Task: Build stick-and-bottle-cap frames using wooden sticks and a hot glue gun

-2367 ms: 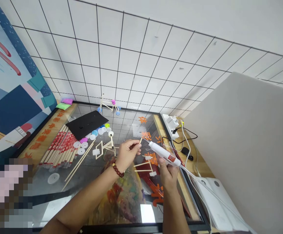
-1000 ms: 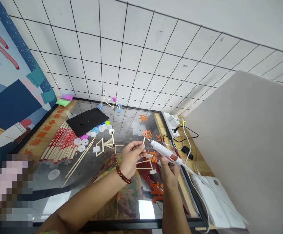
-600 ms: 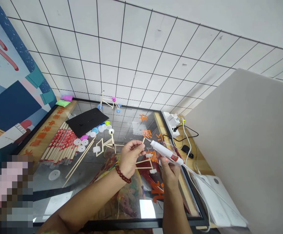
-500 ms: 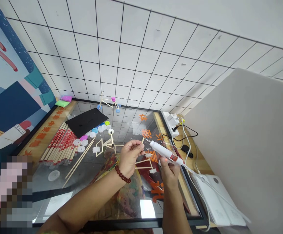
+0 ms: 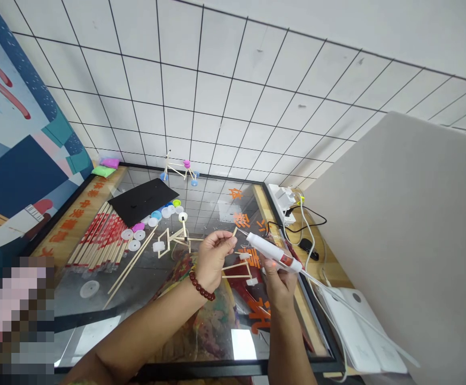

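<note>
My left hand [image 5: 217, 251], a beaded bracelet at its wrist, pinches a short wooden stick [image 5: 235, 232] between thumb and fingers. My right hand [image 5: 280, 275] is wrapped around a white hot glue gun [image 5: 265, 248] with a small red light glowing. The gun's nozzle points left, at or just beside the stick's upper end; contact is too small to make out. A long translucent glue stick [image 5: 361, 313] runs out of its back. Beneath my hands lies a wooden stick frame [image 5: 237, 276] with white pieces, partly covered by my left hand.
Left of my hands stands another stick frame [image 5: 169, 240]. Further left are loose sticks [image 5: 131, 262], wrapped chopsticks [image 5: 96, 235], plastic caps [image 5: 134, 245] and a black sheet [image 5: 142, 200]. A finished-looking stick model [image 5: 179, 168] stands at the back. Cables and a power strip [image 5: 281, 199] line the right.
Both hands stay nearly in place. The glue stick's rear end has shifted slightly to the right.
</note>
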`<state>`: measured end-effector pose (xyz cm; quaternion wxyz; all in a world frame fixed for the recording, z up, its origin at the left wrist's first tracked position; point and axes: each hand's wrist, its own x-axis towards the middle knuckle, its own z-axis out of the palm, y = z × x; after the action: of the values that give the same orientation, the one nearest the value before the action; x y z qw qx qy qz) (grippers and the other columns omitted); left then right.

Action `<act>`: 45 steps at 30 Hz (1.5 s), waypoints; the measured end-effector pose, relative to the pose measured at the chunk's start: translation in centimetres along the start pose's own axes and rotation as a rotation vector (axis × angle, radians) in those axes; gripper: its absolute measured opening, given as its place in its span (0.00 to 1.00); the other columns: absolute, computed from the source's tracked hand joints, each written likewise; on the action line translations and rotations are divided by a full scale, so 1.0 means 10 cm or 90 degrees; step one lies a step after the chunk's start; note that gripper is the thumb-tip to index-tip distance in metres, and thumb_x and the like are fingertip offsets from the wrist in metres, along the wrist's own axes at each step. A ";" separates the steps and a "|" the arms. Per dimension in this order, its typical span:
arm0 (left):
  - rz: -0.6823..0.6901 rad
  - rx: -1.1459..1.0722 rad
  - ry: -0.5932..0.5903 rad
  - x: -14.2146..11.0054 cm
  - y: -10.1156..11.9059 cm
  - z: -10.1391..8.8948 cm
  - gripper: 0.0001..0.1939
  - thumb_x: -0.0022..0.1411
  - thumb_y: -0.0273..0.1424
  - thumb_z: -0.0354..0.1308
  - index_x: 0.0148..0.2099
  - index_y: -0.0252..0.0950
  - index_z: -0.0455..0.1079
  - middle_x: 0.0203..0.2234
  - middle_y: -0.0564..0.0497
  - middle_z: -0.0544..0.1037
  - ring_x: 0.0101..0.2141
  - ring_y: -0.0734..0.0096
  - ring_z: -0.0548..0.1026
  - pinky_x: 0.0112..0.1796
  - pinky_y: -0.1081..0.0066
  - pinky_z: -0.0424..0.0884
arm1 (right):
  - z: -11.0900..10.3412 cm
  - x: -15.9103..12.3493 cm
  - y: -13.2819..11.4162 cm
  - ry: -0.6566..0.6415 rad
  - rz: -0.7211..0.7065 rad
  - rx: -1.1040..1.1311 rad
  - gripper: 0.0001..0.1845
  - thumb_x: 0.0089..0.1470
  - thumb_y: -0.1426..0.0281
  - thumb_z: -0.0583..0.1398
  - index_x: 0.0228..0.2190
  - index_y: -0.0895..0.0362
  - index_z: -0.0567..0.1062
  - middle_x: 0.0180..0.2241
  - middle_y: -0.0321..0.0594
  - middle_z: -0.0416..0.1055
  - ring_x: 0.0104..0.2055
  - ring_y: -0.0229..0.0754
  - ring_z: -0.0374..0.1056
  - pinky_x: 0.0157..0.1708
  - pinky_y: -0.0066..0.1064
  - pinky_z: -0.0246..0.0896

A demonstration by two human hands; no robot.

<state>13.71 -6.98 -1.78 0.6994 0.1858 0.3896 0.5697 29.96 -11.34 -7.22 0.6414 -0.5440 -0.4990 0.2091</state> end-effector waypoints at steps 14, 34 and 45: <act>-0.006 -0.004 0.004 -0.03 0.03 0.03 0.22 0.33 0.38 0.77 0.30 0.33 0.76 0.22 0.55 0.75 0.25 0.79 0.70 0.32 0.74 0.66 | -0.02 0.01 -0.01 -0.016 -0.033 -0.022 0.12 0.54 0.64 0.64 0.40 0.55 0.75 0.34 0.39 0.75 0.37 0.46 0.71 0.42 0.40 0.64; 0.010 0.011 0.026 0.00 0.01 0.01 0.22 0.33 0.38 0.77 0.31 0.33 0.79 0.25 0.54 0.76 0.25 0.81 0.66 0.29 0.75 0.62 | 0.03 0.02 -0.13 -0.043 -0.056 -0.039 0.09 0.57 0.64 0.62 0.39 0.55 0.75 0.33 0.39 0.75 0.36 0.44 0.71 0.40 0.38 0.66; 0.036 -0.059 0.033 -0.01 0.14 0.02 0.20 0.36 0.35 0.77 0.33 0.33 0.75 0.23 0.57 0.73 0.23 0.83 0.66 0.28 0.76 0.63 | 0.27 0.66 0.13 -0.142 0.167 -0.281 0.23 0.54 0.58 0.60 0.46 0.59 0.78 0.44 0.47 0.79 0.48 0.54 0.73 0.51 0.42 0.64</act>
<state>12.97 -6.66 -0.62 0.6805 0.1493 0.3754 0.6113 30.71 -4.20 -5.90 0.4158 -0.7039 -0.5255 0.2353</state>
